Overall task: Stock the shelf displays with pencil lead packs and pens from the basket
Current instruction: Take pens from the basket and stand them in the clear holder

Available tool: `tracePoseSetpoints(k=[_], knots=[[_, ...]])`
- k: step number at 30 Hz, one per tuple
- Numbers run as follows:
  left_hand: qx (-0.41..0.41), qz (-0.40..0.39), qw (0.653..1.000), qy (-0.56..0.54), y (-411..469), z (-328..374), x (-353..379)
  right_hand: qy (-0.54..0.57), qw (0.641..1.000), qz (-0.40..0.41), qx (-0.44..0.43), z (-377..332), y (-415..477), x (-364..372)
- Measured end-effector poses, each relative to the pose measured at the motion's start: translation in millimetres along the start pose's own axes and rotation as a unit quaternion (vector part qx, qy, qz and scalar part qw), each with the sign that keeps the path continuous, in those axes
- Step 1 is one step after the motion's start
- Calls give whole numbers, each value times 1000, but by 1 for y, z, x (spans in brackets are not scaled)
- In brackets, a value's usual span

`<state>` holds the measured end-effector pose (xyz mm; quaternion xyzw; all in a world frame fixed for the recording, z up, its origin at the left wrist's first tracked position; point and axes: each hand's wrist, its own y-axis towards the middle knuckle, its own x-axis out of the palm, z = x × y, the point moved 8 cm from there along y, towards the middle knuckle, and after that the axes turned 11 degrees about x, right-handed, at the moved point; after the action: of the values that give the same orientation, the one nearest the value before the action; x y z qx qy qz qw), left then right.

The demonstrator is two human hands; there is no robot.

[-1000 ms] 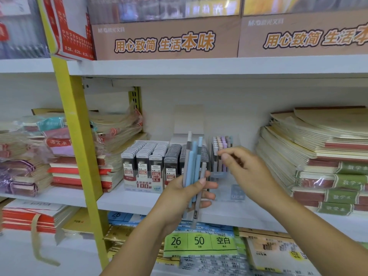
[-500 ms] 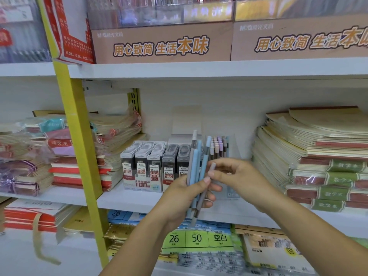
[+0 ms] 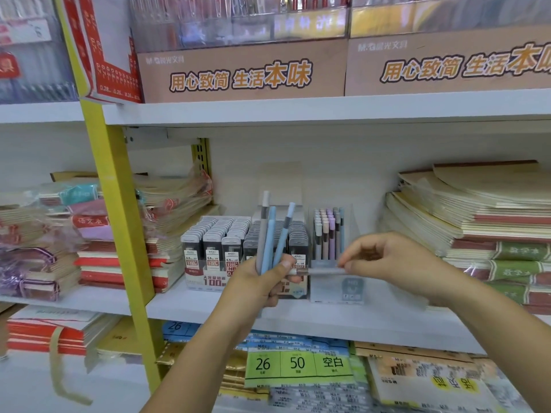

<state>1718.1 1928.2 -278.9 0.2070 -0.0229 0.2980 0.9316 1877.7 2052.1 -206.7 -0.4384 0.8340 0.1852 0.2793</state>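
Head view, one frame.

Left hand [image 3: 261, 286]: fingers and thumb curled round a bunch of slim pastel-blue and grey plastic pens [image 3: 269, 234]. The bunch stands roughly upright and fans out a little at the top, in front of the middle shelf.

Right hand [image 3: 393, 257]: thumb and fingertips pinch one slim grey pen [image 3: 323, 272] by its right end. This pen lies about level between the two hands. Its left end reaches the left thumb (contact or a small gap: cannot tell).

Just behind the level pen stands a clear plastic display box [image 3: 337, 289] on the white shelf board [image 3: 343, 318]. In its rear part stand upright pastel pens in pink, lilac, grey and blue [image 3: 326, 231].

Just left of that box is a printed tray of dark grey pencil lead packs [image 3: 222, 242] in tight rows, partly hidden by the left hand and its bunch.

Surroundings:
- stacks of cream and red-edged notebooks [image 3: 483, 216], right end of the same shelf
- yellow metal shelf upright [image 3: 119, 222], left of the lead tray
- brown cardboard display cartons with orange lettering [image 3: 238, 76], shelf above
- green label reading 26, 50 [image 3: 298, 365], level below
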Motion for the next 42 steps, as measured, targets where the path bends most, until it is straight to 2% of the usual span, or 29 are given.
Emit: tracePoseSetpoints(k=[4, 7, 10, 12, 15, 17, 21, 24, 34, 37, 40, 42], knots=[[33, -9, 997, 73, 7, 10, 10, -101, 994, 11, -51, -26, -1, 10], [34, -5, 998, 60, 10, 9, 18, -120, 990, 17, -72, -25, 1, 14], [29, -17, 999, 42, 11, 5, 23, 9, 992, 101, -78, -17, 6, -22], [21, -17, 999, 47, 11, -1, 24, 119, 975, 163, -91, -11, 12, -49], [8, -17, 998, 60, 12, -11, 27, 167, 950, 222, -140, -17, 22, -64], [5, -17, 998, 66, 14, -16, 28, 123, 945, 258, -159, -20, 28, -64], [4, -11, 997, 75, 15, -22, 29, 8, 941, 306, -144, -14, 45, -56], [8, -9, 997, 78, 16, -25, 27, -36, 942, 299, -147, -7, 55, -46], [6, 4, 998, 63, 19, -31, 24, -69, 953, 264, -133, 8, 64, -29], [3, 2, 998, 58, 19, -31, 24, -131, 940, 284, -136, 7, 64, -28], [-2, 1, 999, 53, 18, -29, 23, -241, 905, 312, -160, 2, 63, -23], [-10, -3, 999, 42, 15, -27, 23, -260, 902, 310, -148, 1, 64, -22]])
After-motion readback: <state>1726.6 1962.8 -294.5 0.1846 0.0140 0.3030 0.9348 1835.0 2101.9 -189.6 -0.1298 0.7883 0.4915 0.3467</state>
